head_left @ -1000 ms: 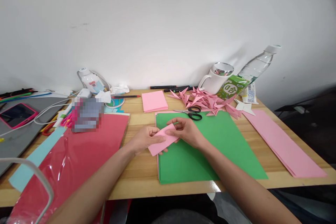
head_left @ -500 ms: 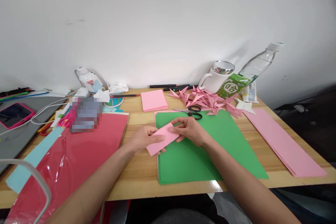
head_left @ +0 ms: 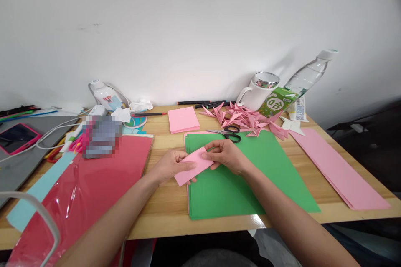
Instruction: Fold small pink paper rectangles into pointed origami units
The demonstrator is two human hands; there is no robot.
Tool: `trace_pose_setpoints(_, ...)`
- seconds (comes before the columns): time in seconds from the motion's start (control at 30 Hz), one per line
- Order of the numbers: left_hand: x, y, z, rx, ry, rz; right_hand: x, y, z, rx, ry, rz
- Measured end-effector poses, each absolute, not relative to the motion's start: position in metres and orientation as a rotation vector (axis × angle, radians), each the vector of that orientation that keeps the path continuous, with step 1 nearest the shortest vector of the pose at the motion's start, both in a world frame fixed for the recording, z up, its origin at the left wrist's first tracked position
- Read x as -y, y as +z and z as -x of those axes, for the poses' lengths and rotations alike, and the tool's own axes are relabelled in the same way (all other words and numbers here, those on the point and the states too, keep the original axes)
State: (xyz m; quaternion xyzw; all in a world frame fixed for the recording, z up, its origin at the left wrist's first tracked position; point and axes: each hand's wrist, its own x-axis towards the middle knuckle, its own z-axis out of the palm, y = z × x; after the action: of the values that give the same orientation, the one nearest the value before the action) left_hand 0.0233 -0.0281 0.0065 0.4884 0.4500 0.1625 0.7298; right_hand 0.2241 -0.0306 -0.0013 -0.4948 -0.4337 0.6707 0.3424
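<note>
A small pink paper rectangle is held between both hands just above the left edge of a green paper stack. My left hand grips its left end, thumb on top. My right hand pinches its right end with the fingers curled. Black-handled scissors lie just beyond my right hand. Behind them is a pile of folded pink paper pieces, and a small stack of pink squares lies to the left.
A red sheet in glossy plastic covers the left of the wooden table. Long pink strips lie at the right. A white mug, a green carton and a water bottle stand at the back right. Pens, cables and a pink phone are at left.
The view has shifted slightly. Both hands keep hold of the pink paper and have barely moved; the right fingers have slid a little along its right end.
</note>
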Motion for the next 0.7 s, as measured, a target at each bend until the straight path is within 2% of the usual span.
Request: trace_pose_setpoints(0.7, 0.0287, 0.008, -0.0241, -1.023, 0.344, -1.116, 0.0311, 0.0013, -0.2227, 1.104, 1.741, 1.309)
